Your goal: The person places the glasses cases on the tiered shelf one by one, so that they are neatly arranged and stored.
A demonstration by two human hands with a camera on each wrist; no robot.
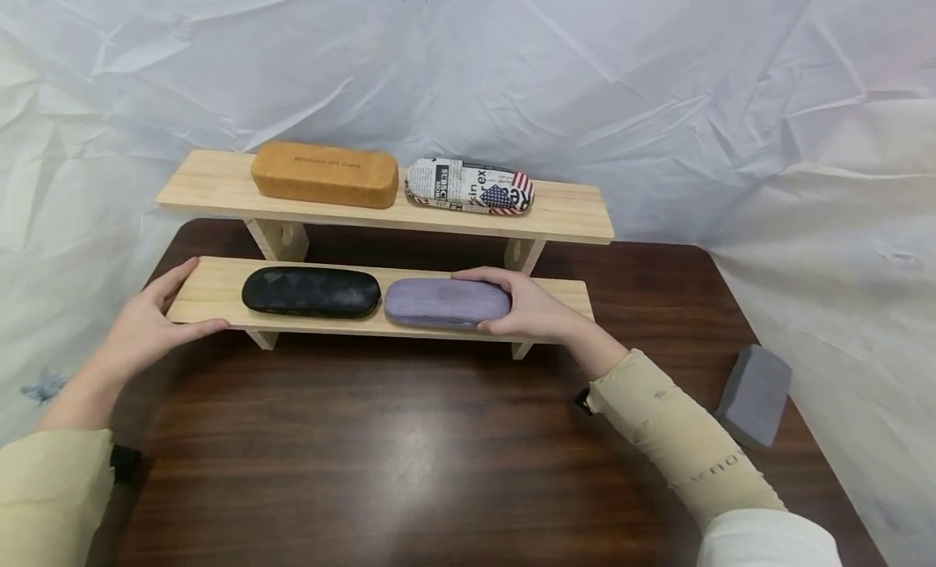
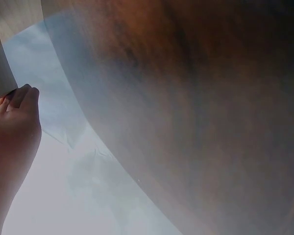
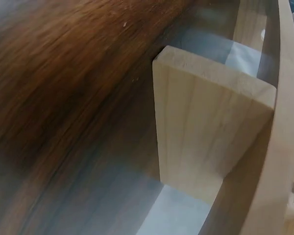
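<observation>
Right hand [image 1: 525, 305] gripped lavender case [image 1: 439, 301] beside black case [image 1: 310, 292] on lower shelf [image 1: 219, 284]; left hand [image 1: 149, 319] gripped that shelf at its left edge.

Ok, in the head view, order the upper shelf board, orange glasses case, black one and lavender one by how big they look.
1. Upper shelf board
2. Orange glasses case
3. Black glasses case and lavender glasses case: too alike to rank; the right hand partly covers the lavender one.

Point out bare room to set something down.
Tabletop is bare in front of the lower shelf, and right of it up to the gray object. Crowded: mid-shelf, where the black case nearly meets the purple case, which the right hand grips.
</observation>
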